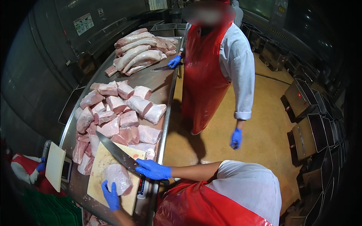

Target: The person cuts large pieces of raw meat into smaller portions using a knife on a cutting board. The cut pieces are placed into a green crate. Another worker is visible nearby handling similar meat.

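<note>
In my right hand [152,169], gloved in blue, is a long knife [115,148]; its broad blade angles up and left over a pale cutting board [98,184]. My left hand [111,194], also in a blue glove, grips the left side of a pink, fat-covered meat block [119,177] lying on that board. The knife's blade is just above and behind this block. A device with a small display [141,188] shows under the board's right side. Many cut meat chunks [107,103] are heaped on the steel table [162,92] beyond the board.
Across at right, a co-worker [205,75] in a red apron holds a knife beside long meat slabs [137,52]. Another person [26,167] is at far left near an upright white board [55,167]. Steel carts [309,135] line the right side of the yellow floor [264,147].
</note>
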